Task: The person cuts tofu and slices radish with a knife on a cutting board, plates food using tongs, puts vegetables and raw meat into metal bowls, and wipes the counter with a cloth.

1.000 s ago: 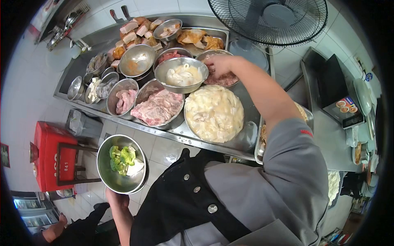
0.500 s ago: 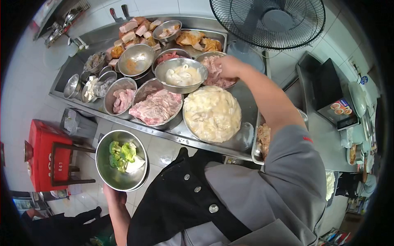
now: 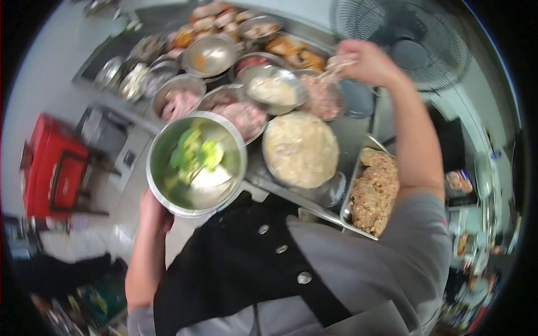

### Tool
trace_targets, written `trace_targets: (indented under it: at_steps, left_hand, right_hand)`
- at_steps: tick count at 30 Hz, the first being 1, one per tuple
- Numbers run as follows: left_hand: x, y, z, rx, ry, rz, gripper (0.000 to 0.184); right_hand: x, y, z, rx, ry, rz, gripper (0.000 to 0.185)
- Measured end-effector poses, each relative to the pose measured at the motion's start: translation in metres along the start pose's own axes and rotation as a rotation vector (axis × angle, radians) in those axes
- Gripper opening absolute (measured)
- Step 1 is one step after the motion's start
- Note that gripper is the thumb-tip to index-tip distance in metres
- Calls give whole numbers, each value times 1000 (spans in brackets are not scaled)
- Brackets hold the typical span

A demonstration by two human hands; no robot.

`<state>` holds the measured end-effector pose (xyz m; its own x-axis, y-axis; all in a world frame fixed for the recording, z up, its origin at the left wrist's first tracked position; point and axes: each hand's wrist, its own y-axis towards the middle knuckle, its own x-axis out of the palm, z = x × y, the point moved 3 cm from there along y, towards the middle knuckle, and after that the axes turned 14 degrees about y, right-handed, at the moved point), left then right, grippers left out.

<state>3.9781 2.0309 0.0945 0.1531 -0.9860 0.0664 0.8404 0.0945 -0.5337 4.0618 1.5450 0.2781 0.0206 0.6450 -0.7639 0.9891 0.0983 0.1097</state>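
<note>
In my left hand (image 3: 154,210) is a steel bowl (image 3: 156,178), held from below at the lower left. Broccoli (image 3: 190,154) and a white piece of food (image 3: 212,175) lie inside it. My right hand (image 3: 364,63) is closed on pale pink meat strips (image 3: 338,68), raised just above the bowl of sliced meat (image 3: 324,98) at the back right of the counter. Beside that bowl stands one with white food (image 3: 273,89). A large mound of pale, wet meat pieces (image 3: 301,150) sits nearer to me. The picture is blurred by motion.
More steel bowls, one with an orange stain (image 3: 210,56), stand on the metal counter (image 3: 263,175). A tray of seasoned meat (image 3: 371,193) is at the right. Behind are a black fan (image 3: 412,50) and chunks of meat (image 3: 216,19). A red box (image 3: 53,162) stands left.
My right hand has lifted out of the sliced meat with strips in it. My left hand has brought the bowl up and to the right, nearer the counter. The view has shifted.
</note>
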Motion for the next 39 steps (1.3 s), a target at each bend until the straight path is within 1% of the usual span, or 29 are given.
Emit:
trace_targets:
  at_steps: [2, 4, 5, 6, 7, 9, 10, 11, 12, 13, 16, 17, 20, 21, 22, 23, 24, 25, 26, 27, 28, 29, 30, 31, 32, 33, 35, 36, 39]
  left_hand:
    - [8, 9, -4, 33, -32, -45, 40]
    - [25, -6, 11, 54, 64, -13, 38]
    - [33, -13, 17, 14, 96, -18, 39]
    - [37, -17, 22, -22, 131, -33, 40]
    - [35, -9, 16, 30, 192, -73, 46]
    - [41, -7, 14, 39, 161, -95, 46]
    - [44, -6, 15, 42, 147, -107, 45]
    - [45, -6, 15, 32, 174, -106, 44]
    - [47, -9, 17, 15, 191, -110, 44]
    - [48, -15, 21, 0, 207, -112, 44]
    - [48, -13, 19, -32, 189, -95, 44]
    - [47, -10, 17, -32, 151, -92, 44]
    - [49, -8, 15, -35, 134, -38, 41]
    - [47, 1, 13, -13, 136, -29, 41]
    - [43, 8, 8, -7, 144, -16, 40]
    - [39, 11, 8, -26, 205, 48, 40]
    - [31, 24, 3, 8, 101, -23, 41]
    - [18, 31, -5, -3, 107, -1, 41]
    - [13, 28, -2, -14, 113, 21, 42]
    - [7, 25, 1, -25, 119, 42, 42]
    - [17, 7, 13, 29, -24, 118, 35]
    - [-1, 12, 6, 24, 45, 157, 36]
    - [-19, 17, 4, 20, 115, 192, 38]
    - [-26, 18, 1, 52, 82, 229, 39]
    - [-31, 15, -3, 78, 53, 264, 41]
    - [-40, 17, -7, 6, 80, 346, 43]
    - [-53, 21, -12, 29, -34, 370, 42]
    - [-60, 21, -13, 46, -90, 384, 41]
    - [-86, 23, -17, 42, -114, 391, 42]
  right_hand:
    - [-6, 1, -26, -113, 193, -123, 17]
    - [-4, 2, -53, -195, 283, -137, 16]
    - [3, -3, -78, -209, 319, -136, 15]
    - [13, -10, -103, -219, 350, -124, 15]
    - [26, -8, -115, -283, 382, -180, 16]
    - [56, -7, -133, -406, 443, -280, 17]
    - [83, -5, -141, -499, 550, -275, 18]
    - [111, -5, -144, -407, 673, -407, 23]
    - [134, -3, -147, -553, 419, -390, 25]
    - [155, -11, -154, -434, 347, -582, 27]
    - [180, -13, -146, -704, 103, -529, 35]
    - [177, -8, -146, -710, 128, -490, 36]
    - [176, 1, -148, -473, 211, -413, 27]
    - [187, -4, -147, -565, 47, -405, 22]
    - [202, -7, -144, -601, 27, -470, 21]
    - [206, -9, -143, -676, 14, -438, 21]
    - [205, -9, -145, -747, 5, -412, 22]
    - [198, -8, -142, -815, 172, -251, 15]
    - [173, -21, -152, -336, -117, -65, 15]
    - [153, -15, -145, -389, -108, -40, 17]
    - [121, -3, -126, -466, -108, 15, 19]
    - [95, 7, -104, -545, -108, 74, 22]
    - [90, 15, -93, -622, -108, 140, 25]
    - [78, 22, -66, -572, -124, 145, 27]
    - [57, 34, -13, -398, -167, 85, 30]
    - [38, 49, 45, -248, -207, 25, 34]
    - [29, 65, 134, -14, -248, -116, 45]
    - [54, 57, 116, -139, -271, -48, 31]
    - [78, 67, 173, 132, -334, -235, 31]
